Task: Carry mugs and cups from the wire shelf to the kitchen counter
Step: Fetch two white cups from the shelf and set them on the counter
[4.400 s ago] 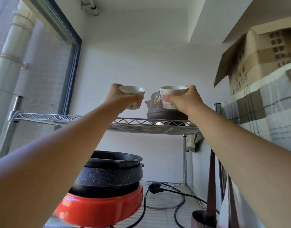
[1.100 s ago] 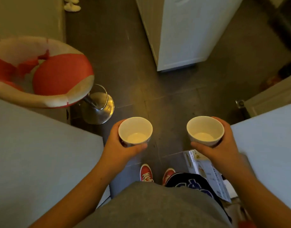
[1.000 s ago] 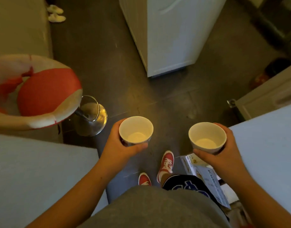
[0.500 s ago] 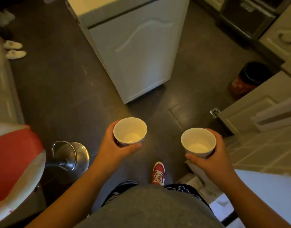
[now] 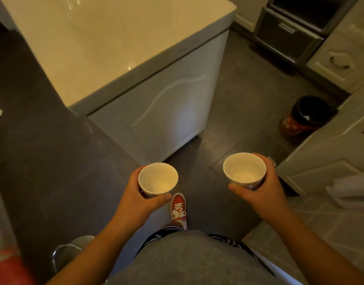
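Note:
I hold two small white cups upright and empty in front of my waist. My left hand [image 5: 139, 199] grips the left cup [image 5: 158, 178], fingers curled round its side. The right cup [image 5: 244, 171] sits in my right hand [image 5: 263, 192], thumb across its near side. A white-topped kitchen counter [image 5: 107, 38] on a white cabinet stands straight ahead, its near corner a short way beyond the left cup. The wire shelf is out of view.
Dark tiled floor [image 5: 234, 99] runs between the counter and white cabinets [image 5: 325, 145] on the right. A dark bin with a red patterned base [image 5: 304, 118] stands by those cabinets. An oven front [image 5: 290, 27] is at the far right. A stool base [image 5: 68, 256] is at lower left.
I have carried both cups from the wire shelf across the room. In the last second the counter has come much closer and its top is visible; the red stool has slid behind me.

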`<state>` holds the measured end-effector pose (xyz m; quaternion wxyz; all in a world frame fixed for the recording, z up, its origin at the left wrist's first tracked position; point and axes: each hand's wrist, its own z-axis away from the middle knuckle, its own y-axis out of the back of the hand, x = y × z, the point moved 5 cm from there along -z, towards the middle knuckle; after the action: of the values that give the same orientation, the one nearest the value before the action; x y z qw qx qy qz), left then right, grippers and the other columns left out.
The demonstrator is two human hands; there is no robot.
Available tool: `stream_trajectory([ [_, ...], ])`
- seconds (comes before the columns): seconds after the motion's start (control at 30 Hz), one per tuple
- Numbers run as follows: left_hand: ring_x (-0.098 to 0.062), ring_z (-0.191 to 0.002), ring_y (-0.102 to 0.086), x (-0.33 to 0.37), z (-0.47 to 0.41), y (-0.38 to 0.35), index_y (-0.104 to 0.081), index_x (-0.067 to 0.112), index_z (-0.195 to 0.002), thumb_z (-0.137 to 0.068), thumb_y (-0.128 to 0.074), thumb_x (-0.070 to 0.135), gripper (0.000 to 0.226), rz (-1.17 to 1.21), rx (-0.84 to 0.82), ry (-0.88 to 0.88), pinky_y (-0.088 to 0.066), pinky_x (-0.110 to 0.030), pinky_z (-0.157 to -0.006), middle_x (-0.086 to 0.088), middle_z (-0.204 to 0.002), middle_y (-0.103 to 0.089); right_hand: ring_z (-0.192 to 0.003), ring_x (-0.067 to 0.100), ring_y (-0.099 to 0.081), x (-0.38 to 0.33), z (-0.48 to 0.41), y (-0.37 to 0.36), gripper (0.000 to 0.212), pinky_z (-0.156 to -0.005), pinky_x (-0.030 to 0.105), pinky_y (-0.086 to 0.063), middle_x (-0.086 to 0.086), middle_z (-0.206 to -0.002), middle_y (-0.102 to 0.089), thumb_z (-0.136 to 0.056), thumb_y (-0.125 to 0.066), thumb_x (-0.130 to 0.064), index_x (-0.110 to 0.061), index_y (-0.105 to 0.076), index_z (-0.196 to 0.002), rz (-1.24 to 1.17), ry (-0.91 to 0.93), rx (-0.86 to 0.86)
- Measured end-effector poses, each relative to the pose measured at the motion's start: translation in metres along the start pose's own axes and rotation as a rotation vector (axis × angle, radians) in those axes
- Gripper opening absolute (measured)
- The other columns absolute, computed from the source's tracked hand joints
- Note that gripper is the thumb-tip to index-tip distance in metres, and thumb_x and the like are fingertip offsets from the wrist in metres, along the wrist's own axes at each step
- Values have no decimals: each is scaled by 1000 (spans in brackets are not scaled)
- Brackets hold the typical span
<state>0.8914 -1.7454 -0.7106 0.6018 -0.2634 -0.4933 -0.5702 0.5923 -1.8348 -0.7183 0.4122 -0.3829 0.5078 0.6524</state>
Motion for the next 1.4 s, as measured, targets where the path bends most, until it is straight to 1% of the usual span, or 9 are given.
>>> stream_trajectory([
  [0.1,10,-104,-58,30,-61,-14,-44,48,-117,-62,-89,19,77,-20,-135,-61,-53,-11,-70,19,-119,-57,-111,7,-51,-7,-27,14,93,-91,28,-44,-18,-120,-52,-57,-91,-14,-50,-38,-124,-15,-41,96],
  [0.2,9,-104,-58,68,-113,-44,-45,48,-117,-64,-89,13,77,-61,-276,-116,-52,-9,-73,28,-112,-60,-116,12,-53,-5,-42,39,94,-94,35,-47,-7,-128,-54,-57,-91,-14,-32,-42,-135,-40,-86,202],
  [0.37,6,-105,-60,127,-182,-128,-49,45,-115,-54,-89,27,75,-86,-450,-174,-53,-13,-77,30,-110,-63,-106,-9,-54,14,-52,89,90,-82,17,-44,-23,-120,-52,-51,-88,-29,-43,-41,-127,-111,-190,407],
  [0.47,7,-103,-61,157,-216,-190,-49,40,-116,-62,-89,8,74,-96,-536,-218,-54,-17,-80,17,-113,-64,-105,-10,-54,31,-63,123,91,-82,16,-45,-17,-119,-54,-55,-91,-9,-35,-42,-127,-108,-209,484],
  [0.57,15,-97,-59,187,-246,-249,-46,35,-118,-65,-86,2,75,-138,-595,-272,-49,-6,-74,15,-115,-58,-103,-10,-55,47,-82,157,93,-77,12,-48,-22,-117,-55,-54,-91,-3,-55,-44,-115,-88,-230,550],
  [0.7,15,-97,-59,219,-285,-305,-45,31,-122,-66,-86,2,76,-171,-588,-284,-48,-6,-75,14,-118,-57,-100,-17,-54,58,-128,207,93,-77,14,-43,-20,-117,-56,-54,-92,-6,-59,-43,-112,-100,-254,551],
  [0.87,17,-99,-56,247,-323,-335,-45,41,-117,-67,-85,8,72,-208,-510,-268,-47,-3,-71,17,-117,-55,-110,2,-54,57,-213,260,92,-83,18,-44,-15,-122,-55,-55,-92,-10,-40,-43,-127,-112,-220,447],
  [1.07,17,-100,-54,267,-374,-343,-42,43,-122,-66,-86,19,75,-239,-372,-211,-46,0,-70,19,-119,-54,-110,-3,-50,41,-338,293,96,-85,23,-46,-31,-119,-48,-56,-92,-25,-43,-36,-131,-76,-162,339],
  [1.4,10,-102,-56,310,-522,-382,-45,46,-118,-52,-84,39,77,-148,-254,-132,-54,-12,-73,24,-114,-56,-106,-20,-48,19,-545,317,89,-73,0,-44,-42,-112,-48,-57,-92,-21,-51,-38,-122,-64,-77,225],
])
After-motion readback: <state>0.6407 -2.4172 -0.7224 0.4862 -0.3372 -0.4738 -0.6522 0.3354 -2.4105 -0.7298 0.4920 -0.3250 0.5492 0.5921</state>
